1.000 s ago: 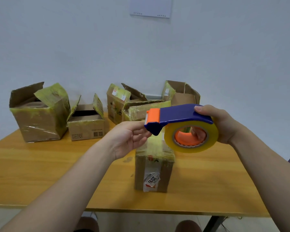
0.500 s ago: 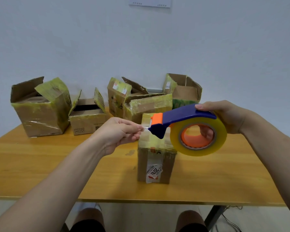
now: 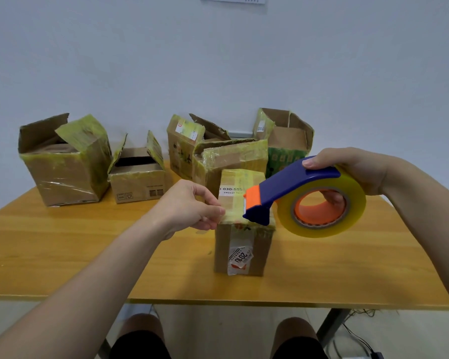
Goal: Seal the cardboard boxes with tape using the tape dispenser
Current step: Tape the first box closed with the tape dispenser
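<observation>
A small cardboard box (image 3: 244,244), closed and wrapped in yellowish tape with a red-and-white sticker on its front, stands on the wooden table (image 3: 62,255). My right hand (image 3: 353,169) grips a blue and orange tape dispenser (image 3: 290,190) with a clear yellow roll, held just above the box's right top edge. My left hand (image 3: 192,206) pinches the free end of the tape (image 3: 233,216), which stretches a short way from the dispenser's orange nose across the box's top front edge.
Several cardboard boxes with open flaps stand along the back of the table: a large box (image 3: 62,161) at the left, a smaller box (image 3: 138,177) beside it, and a cluster of boxes (image 3: 231,154) behind the small box. My knees show under the near table edge.
Both hands have drawn apart a little, pulling a short strip of tape out of the dispenser. The dispenser has dropped closer to the small box's top.
</observation>
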`<state>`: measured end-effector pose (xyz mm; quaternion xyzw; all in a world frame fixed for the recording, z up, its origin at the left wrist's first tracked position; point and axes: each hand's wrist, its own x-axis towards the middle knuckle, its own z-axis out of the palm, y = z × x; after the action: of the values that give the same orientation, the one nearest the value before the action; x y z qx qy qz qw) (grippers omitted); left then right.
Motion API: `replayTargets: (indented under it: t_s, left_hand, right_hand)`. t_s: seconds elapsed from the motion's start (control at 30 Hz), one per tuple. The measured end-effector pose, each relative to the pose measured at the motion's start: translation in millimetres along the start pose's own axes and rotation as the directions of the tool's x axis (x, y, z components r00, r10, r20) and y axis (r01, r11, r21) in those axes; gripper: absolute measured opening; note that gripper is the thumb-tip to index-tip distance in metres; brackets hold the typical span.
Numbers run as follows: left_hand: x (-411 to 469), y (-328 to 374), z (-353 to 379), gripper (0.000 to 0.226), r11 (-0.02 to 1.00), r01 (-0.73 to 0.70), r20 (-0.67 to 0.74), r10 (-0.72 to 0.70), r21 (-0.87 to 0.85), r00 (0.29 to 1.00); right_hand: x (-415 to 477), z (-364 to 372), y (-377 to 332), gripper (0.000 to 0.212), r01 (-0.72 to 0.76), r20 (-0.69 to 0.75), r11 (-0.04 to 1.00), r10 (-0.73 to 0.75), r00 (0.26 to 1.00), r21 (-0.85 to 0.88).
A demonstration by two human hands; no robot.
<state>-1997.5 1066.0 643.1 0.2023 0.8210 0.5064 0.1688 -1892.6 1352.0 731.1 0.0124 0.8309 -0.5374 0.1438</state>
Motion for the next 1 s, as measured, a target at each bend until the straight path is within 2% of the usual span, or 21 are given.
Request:
replayTargets:
  t_s: [0.17, 0.5, 0.57, 0.67, 0.73, 0.8, 0.87, 0.93, 1.0]
  left_hand:
    - [-0.7, 1.4, 0.4, 0.015, 1.000, 0.007, -0.015, -0.007, 0.030, 1.000]
    - [2.6, -3.4, 0.8, 0.027, 0.998, 0.031, 0.024, -0.032, 0.053, 0.999]
    - [5.5, -5.6, -2.0, 0.031, 0.996, 0.078, 0.064, -0.080, 0.036, 0.995]
    - [9.9, -14.2, -7.9, 0.040, 0.984, 0.176, 0.198, -0.174, 0.007, 0.965]
    - [10.8, -23.0, -10.9, 0.046, 0.970, 0.240, 0.317, -0.214, -0.047, 0.924]
    - [11.4, -29.6, -13.2, 0.048, 0.965, 0.257, 0.368, -0.221, -0.050, 0.903]
    - [14.6, -27.6, -13.6, 0.034, 0.988, 0.137, 0.260, -0.153, 0.077, 0.953]
    - [18.9, -16.7, -9.6, 0.015, 0.972, -0.059, 0.017, 0.056, 0.227, 0.998]
    - [18.5, 3.6, 3.7, 0.008, 0.946, -0.255, -0.134, 0.284, 0.198, 0.949]
  right_hand:
    - [0.6, 3.5, -0.9, 0.029, -0.007, 0.013, 1.000, 0.007, 1.000, -0.018]
    - [6.4, 5.2, -0.2, 0.030, -0.018, 0.014, 0.998, 0.018, 1.000, -0.053]
    - [7.7, 5.1, 0.0, 0.031, -0.028, 0.015, 0.997, 0.029, 0.999, -0.068]
    - [10.4, 5.7, 0.6, 0.033, -0.042, 0.014, 0.993, 0.043, 0.999, -0.106]
    - [12.6, 5.9, 2.8, 0.044, -0.041, -0.002, 0.992, 0.041, 0.999, -0.119]
    - [14.5, 6.9, 5.7, 0.060, -0.042, -0.019, 0.991, 0.040, 0.999, -0.126]
    - [15.4, 7.9, 5.8, 0.059, -0.051, -0.015, 0.991, 0.049, 0.999, -0.126]
    - [15.6, 7.6, 3.1, 0.041, -0.063, -0.007, 0.992, 0.063, 0.998, -0.109]
    - [16.5, 5.6, 2.1, 0.034, -0.076, 0.006, 0.993, 0.076, 0.997, -0.091]
